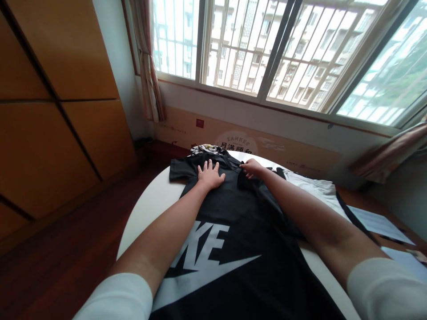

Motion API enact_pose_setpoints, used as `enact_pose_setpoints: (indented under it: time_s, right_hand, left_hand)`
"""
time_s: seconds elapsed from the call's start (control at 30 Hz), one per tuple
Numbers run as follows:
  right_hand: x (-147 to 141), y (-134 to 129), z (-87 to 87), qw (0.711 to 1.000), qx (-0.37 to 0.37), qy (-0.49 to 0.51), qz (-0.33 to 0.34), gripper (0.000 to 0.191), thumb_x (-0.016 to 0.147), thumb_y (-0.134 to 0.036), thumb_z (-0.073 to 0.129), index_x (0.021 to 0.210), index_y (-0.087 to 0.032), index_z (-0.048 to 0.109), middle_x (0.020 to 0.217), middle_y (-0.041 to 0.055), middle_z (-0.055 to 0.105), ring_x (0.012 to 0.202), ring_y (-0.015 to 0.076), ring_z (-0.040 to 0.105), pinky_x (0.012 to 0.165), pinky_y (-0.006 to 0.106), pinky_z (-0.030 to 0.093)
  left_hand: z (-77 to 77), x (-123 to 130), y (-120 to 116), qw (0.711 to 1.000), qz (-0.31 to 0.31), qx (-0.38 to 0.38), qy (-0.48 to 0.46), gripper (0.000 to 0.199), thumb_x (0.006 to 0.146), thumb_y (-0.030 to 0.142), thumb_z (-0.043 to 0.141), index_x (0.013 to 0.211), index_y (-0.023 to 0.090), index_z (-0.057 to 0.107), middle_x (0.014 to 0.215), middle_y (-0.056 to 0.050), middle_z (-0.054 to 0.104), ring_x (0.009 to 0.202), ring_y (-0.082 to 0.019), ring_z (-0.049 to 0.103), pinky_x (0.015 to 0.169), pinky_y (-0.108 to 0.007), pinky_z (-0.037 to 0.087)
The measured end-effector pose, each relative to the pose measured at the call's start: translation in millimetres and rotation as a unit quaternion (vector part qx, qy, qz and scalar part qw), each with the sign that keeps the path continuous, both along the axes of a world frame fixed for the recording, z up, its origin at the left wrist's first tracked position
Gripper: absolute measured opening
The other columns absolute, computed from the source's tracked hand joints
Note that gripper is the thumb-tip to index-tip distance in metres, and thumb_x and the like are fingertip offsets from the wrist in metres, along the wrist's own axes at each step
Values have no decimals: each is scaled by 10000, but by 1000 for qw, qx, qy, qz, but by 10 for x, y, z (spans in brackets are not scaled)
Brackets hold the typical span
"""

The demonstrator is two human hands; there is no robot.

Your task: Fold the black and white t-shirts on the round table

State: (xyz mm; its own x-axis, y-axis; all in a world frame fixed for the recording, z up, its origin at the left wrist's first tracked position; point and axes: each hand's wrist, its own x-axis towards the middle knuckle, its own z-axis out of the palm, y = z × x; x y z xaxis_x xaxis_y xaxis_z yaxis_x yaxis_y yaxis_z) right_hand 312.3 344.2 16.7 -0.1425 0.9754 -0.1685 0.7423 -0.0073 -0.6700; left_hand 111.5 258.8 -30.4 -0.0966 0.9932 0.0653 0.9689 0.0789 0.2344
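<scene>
Black Nike T-shirt [240, 213] lies spread on the white round counter [143, 213], collar toward the far edge. Left hand [210, 174] presses flat, fingers open, on the chest; right hand [251, 168] pinches cloth near the collar (a white garment [310, 189] lies just beside, toward the right edge).

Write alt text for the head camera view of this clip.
A black Nike T-shirt lies on a round white table, the left hand pressing it flat and the right hand pinching it near the collar. A barred window lies beyond.
</scene>
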Motion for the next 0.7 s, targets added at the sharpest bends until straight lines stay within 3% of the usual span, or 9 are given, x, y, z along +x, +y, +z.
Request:
enact_pose_setpoints:
  time_s: [0.2,0.3,0.4,0.47,0.53,0.63,0.7]
  right_hand:
    - [64,-187,70,994,74,-37,71,261,987,-328,666,843,-113,700,771,69,702,719,163,633,629,218,497]
    - [218,-468,123,986,116,-47,109,182,971,-285,660,907,-129,728,891,75,746,843,179,664,711,216,481]
    - [572,-888,148,980,114,-84,140,218,975,-361,652,964,-151,709,879,72,745,774,177,674,654,227,475]
    - [915,-1229,175,979,2,-119,165,382,993,-531,605,878,-168,648,756,56,707,574,156,625,517,239,442]
    - [1285,-1621,225,972,-116,-116,166,553,963,-724,557,838,-188,602,708,43,690,495,139,592,455,235,424]
    - [1732,-2305,319,967,-171,-107,157,693,949,-845,444,810,-185,608,656,49,685,479,136,581,458,236,432]
    - [1904,-2789,354,953,-193,-158,170,646,967,-794,474,796,-193,636,645,57,698,495,154,608,492,254,461]
  left_hand:
    - [13,11,-17,1000,5,-1,5,840,998,617,373,1714,196,250,1793,-148,94,1652,-380,76,1293,-645,89]
    - [19,15,-24,1000,5,-1,9,836,1003,616,367,1714,192,249,1792,-158,89,1652,-383,80,1291,-649,94]
    - [28,19,-27,1000,1,-3,6,833,1007,616,364,1715,194,247,1792,-153,87,1651,-386,79,1291,-647,98]
    - [33,22,-23,1000,1,-6,4,831,1011,614,363,1716,193,241,1792,-158,86,1652,-384,77,1291,-645,95]
    - [36,23,-16,1000,3,-5,6,822,1017,609,360,1715,192,242,1791,-168,93,1651,-384,79,1289,-648,95]
    - [41,34,-13,1000,5,9,16,803,1026,582,375,1703,163,272,1782,-200,121,1645,-401,100,1289,-644,82]
    - [55,67,-23,999,2,35,28,773,1024,528,419,1666,105,340,1759,-244,183,1627,-417,169,1291,-613,114]
